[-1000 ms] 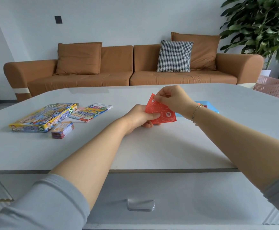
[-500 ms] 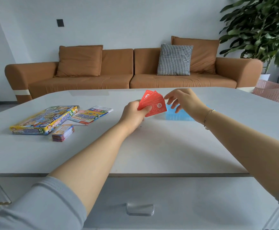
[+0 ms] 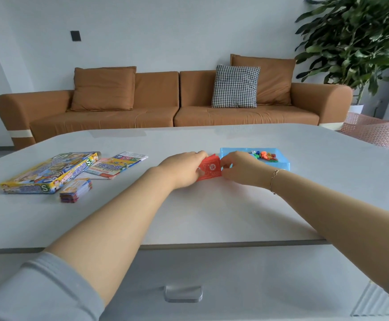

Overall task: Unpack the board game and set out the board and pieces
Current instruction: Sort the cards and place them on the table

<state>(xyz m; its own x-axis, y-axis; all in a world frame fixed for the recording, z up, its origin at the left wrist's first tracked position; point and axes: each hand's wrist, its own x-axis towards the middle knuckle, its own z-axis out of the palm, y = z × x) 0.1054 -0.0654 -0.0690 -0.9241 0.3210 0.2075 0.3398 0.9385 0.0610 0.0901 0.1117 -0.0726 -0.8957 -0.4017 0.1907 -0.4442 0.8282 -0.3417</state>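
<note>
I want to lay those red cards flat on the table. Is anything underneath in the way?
Nothing visible is. Both hands, left and right, hold the red cards low over bare table. The blue tray sits just behind them, and the game box lies far left.

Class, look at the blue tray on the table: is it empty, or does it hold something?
It holds something. The blue tray has small coloured pieces and what looks like a white die lying inside its rim, just beyond the right hand.
</note>
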